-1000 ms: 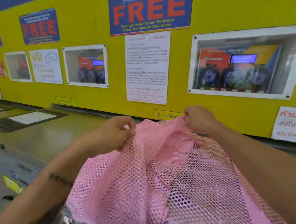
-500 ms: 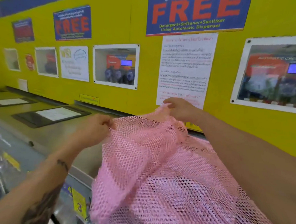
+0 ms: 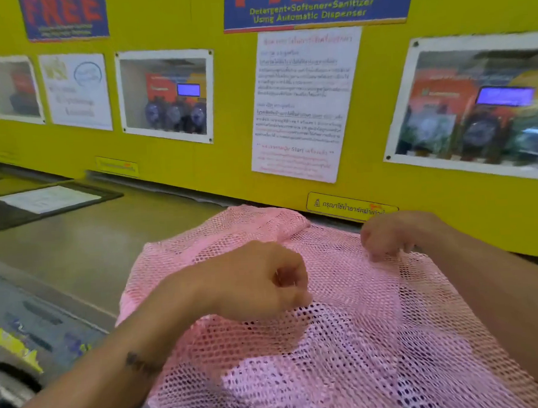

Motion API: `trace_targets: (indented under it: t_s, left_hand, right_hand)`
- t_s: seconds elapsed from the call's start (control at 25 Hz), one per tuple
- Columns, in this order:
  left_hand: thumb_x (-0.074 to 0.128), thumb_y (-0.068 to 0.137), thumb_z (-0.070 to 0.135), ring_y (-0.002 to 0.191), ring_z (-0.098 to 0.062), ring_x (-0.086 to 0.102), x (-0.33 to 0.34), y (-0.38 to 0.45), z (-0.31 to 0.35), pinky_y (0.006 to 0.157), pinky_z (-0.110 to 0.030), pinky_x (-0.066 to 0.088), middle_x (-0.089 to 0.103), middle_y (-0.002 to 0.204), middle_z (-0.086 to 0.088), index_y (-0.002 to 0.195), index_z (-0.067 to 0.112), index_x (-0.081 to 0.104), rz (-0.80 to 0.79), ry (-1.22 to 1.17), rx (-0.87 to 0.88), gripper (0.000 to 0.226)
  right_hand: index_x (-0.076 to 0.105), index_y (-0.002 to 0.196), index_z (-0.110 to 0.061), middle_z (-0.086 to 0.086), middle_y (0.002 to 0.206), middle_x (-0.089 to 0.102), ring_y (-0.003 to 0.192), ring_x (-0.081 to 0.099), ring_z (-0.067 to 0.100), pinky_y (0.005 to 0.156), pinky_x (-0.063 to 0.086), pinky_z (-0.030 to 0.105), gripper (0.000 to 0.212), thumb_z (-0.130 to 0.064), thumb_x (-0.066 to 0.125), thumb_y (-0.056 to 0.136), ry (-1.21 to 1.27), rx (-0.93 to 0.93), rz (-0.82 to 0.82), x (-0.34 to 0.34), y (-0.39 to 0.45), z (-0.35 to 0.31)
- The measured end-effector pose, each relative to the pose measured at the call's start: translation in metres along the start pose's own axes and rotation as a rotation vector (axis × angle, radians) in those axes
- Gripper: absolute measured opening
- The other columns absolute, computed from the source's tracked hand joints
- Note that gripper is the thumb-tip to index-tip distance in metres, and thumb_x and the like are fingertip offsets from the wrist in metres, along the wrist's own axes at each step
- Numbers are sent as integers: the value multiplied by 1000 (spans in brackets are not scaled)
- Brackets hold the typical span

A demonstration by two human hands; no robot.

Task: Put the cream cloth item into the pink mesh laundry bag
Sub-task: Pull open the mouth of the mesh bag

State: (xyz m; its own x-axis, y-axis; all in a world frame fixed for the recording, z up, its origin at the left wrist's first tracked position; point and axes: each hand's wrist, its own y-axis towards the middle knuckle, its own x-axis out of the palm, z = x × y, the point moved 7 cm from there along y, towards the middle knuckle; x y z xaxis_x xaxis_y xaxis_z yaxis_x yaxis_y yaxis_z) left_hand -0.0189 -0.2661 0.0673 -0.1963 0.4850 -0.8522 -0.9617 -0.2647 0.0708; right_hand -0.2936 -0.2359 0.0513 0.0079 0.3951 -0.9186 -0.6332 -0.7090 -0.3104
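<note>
Head view, nearest first: the pink mesh laundry bag point(image 3: 346, 340) is heaped across the lower frame, a soft open-weave net with round holes, its doubled layers showing as paler and deeper pink bands, and darker shapes showing faintly through the weave. The left hand point(image 3: 262, 282) is curled closed on top of it, fingers pinching a fold of net near the middle; a moment ago that hand held the upper edge up and farther to the left. Beyond it the right hand point(image 3: 391, 238) is also closed, gripping the mesh near the far rim, which has dropped from where it was lifted half a second back. Both grips have come lower and closer together, so I judge the person is working along the fabric to find or spread the mouth, which I cannot pick out. The cream cloth item is nowhere in view, so loading has not begun. Farther off, the smooth grey-green bench point(image 3: 86, 244) carries the bag's far end, and the glossy yellow wall point(image 3: 197, 164) behind holds paper notices and windowed dispensers.
</note>
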Motion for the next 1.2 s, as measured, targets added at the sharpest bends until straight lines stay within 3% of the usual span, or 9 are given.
trace_targets:
  t_s: [0.12,0.2,0.32,0.44,0.72,0.88,0.96,1.12,1.2]
  left_hand:
    - [66,78,58,74,-10,62,36,0,23,72,-39,56,66,80,10,85,28,63,-170,67,-11,31]
    - [69,77,55,71,-7,60,44,2,28,64,-33,52,64,76,13,81,30,62,-139,150,-6,26]
    - [69,83,33,68,0,58,48,3,29,62,-23,45,64,75,14,74,30,64,-69,185,-14,11]
    - [60,89,25,71,-3,57,48,-5,29,64,-24,45,63,78,14,72,30,60,-20,226,-58,17]
    - [54,94,24,60,4,51,-9,-6,127,55,-14,35,59,64,18,73,28,58,251,142,-39,22]
    - [55,94,28,69,-2,55,43,20,187,67,-24,44,62,72,15,77,29,59,156,23,76,18]
    - [53,95,26,71,-7,55,89,34,200,71,-32,47,61,77,10,81,29,58,40,40,70,15]
    - [52,95,26,74,-8,52,99,46,215,74,-29,45,57,76,14,79,29,56,27,-138,69,17]
    - [53,90,25,75,-5,53,100,45,224,75,-23,43,57,74,16,79,24,57,-70,-284,91,12]
  right_hand:
    - [62,122,-9,9,121,65,102,65,28,81,59,40,39,-13,63,84,92,-52,125,10,-2,8]
    - [63,122,-7,8,125,64,108,62,28,87,54,38,40,-9,62,82,164,-91,236,7,0,11]
    - [70,108,-12,6,111,68,93,60,21,78,52,33,28,-10,60,81,298,-141,389,-1,-5,19]
    - [72,91,-11,6,97,72,87,65,24,69,54,37,19,-8,59,79,371,-192,490,-6,-15,28]
    - [75,98,-14,0,93,61,87,54,20,73,45,28,26,-6,60,79,357,-235,635,-50,-57,93]
    - [75,95,-5,16,96,73,80,65,27,70,56,34,27,-9,62,72,173,-190,453,-34,-69,158]
    - [73,100,-2,19,93,71,70,58,21,59,48,31,29,-7,63,74,141,-177,298,0,-71,180]
    - [74,101,-8,3,97,64,87,57,18,71,47,30,23,-3,63,81,328,-174,479,6,-88,213]
    - [72,100,-2,5,87,61,77,56,19,62,47,28,23,-2,61,80,280,-155,341,17,-90,224]
